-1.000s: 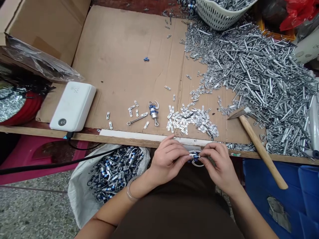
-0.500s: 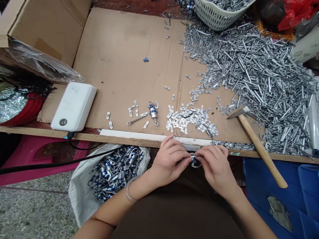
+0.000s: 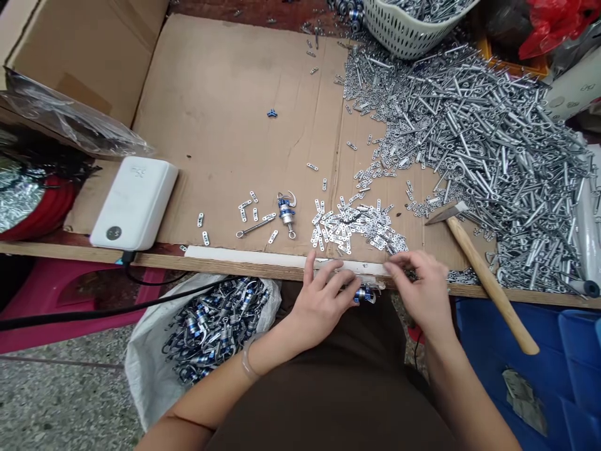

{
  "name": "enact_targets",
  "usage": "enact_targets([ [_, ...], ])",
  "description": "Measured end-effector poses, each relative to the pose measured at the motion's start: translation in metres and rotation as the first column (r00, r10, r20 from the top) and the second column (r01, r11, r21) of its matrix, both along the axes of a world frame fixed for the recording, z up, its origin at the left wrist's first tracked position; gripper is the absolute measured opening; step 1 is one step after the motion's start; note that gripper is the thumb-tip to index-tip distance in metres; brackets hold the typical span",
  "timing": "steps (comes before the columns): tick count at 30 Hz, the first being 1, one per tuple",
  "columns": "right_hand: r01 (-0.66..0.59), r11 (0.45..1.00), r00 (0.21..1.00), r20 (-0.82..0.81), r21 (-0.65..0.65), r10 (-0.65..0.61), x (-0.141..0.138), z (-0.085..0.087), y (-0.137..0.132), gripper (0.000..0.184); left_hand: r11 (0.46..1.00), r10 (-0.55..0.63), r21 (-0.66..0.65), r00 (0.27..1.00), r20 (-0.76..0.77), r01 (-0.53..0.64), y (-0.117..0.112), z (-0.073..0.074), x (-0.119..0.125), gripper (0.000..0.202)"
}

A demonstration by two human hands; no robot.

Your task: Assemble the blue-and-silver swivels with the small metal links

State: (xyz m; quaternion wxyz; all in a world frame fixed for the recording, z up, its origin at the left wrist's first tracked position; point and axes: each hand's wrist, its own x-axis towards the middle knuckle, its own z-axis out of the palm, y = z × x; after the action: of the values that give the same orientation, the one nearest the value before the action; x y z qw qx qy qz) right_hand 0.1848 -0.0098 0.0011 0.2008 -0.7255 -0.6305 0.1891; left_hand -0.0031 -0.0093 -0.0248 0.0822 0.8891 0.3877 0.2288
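My left hand (image 3: 323,300) is at the table's front edge, its fingers closed on a small blue-and-silver hook assembly (image 3: 365,294); part of it is hidden behind the fingers. My right hand (image 3: 422,291) is apart from it, to the right, thumb and forefinger pinched together over the edge strip; anything between them is too small to make out. Beyond the hands lies a loose heap of small metal link plates (image 3: 347,225). Another hook assembly (image 3: 286,216) rests on the cardboard (image 3: 225,125), beside a long eye pin (image 3: 256,226).
A wooden-handled hammer (image 3: 493,285) overhangs the front edge at right, before a big pile of metal pins (image 3: 483,138). A white basket (image 3: 399,31) stands behind. At left are a white power bank (image 3: 136,200) and, below, a sack (image 3: 145,369) of hook assemblies.
My right hand has let go of the hook assembly and moved right and up to the table edge. The left hand keeps the assembly. The camera view has shifted slightly.
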Motion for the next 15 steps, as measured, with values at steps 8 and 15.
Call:
enact_targets([
  [8, -0.007, 0.989, 0.986, 0.168, 0.147, -0.018, 0.005, 0.002, 0.015, 0.013, 1.0, -0.006, -0.012, 0.994, 0.108, 0.007, 0.0, 0.0, 0.0, 0.015],
  [15, -0.305, 0.951, 0.948, -0.077, 0.059, 0.309, -0.001, 0.009, -0.006, 0.006, 0.998, -0.052, -0.017, 0.975, 0.215, 0.057, -0.001, -0.001, 0.0, 0.011],
])
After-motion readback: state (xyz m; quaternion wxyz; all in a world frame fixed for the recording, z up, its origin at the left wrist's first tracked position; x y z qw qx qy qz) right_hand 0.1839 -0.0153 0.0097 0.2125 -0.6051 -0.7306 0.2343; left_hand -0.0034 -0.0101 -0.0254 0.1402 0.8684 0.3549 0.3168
